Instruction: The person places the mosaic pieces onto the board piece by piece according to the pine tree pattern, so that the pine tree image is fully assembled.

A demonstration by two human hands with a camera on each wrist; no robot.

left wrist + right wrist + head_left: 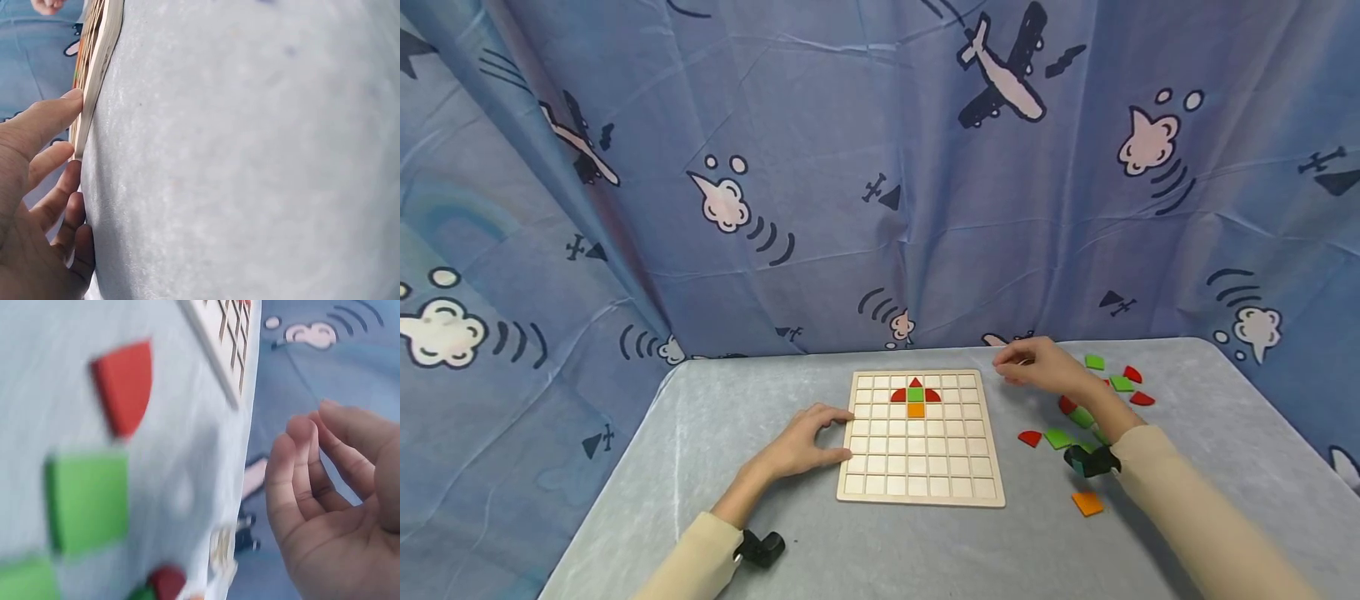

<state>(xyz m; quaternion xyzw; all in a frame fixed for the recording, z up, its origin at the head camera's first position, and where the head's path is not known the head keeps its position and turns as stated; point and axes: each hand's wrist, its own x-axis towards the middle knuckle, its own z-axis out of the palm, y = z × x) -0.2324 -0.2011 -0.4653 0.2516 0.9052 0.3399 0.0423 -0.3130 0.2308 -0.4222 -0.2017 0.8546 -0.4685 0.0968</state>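
A wooden grid board (887, 467) lies on the table. Near its far edge a green square (915, 395) has a red triangle (915, 382) above it, an orange square (916, 410) below, and red quarter-circle pieces (898, 396) on both sides. My left hand (805, 442) touches the board's left edge, thumb and index finger spread apart along it; the left wrist view shows the thumb (59, 112) against the side. Beyond the board's right side, my right hand (1037, 367) hovers over the table. In the right wrist view its fingers (281, 469) are loosely bent, with no piece visible between them.
Several loose green squares (1057, 439) and red quarter-circles (1030, 437) lie scattered right of the board, partly under the right forearm. Nearer the front is a loose orange square (1087, 503). A blue printed curtain (820, 275) hangs behind the table.
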